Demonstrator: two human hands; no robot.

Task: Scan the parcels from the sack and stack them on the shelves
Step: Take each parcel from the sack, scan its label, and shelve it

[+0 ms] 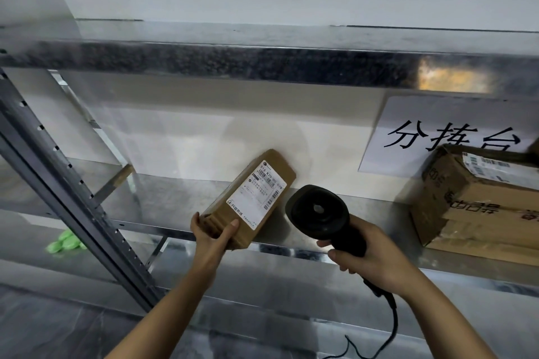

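Brown parcel (pixel 250 201) gripped by left hand (pixel 211 234), label up for scanner (pixel 320 217) clasped in right hand (pixel 370 256); shelf (pixel 335 245) below.

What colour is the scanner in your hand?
Black. The scanner, held by the right hand, shows clearly in the head view.

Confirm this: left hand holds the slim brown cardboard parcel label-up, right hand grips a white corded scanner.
Not white: the head view shows the right hand gripping a black corded scanner. The left hand does hold the slim brown cardboard parcel label-up.
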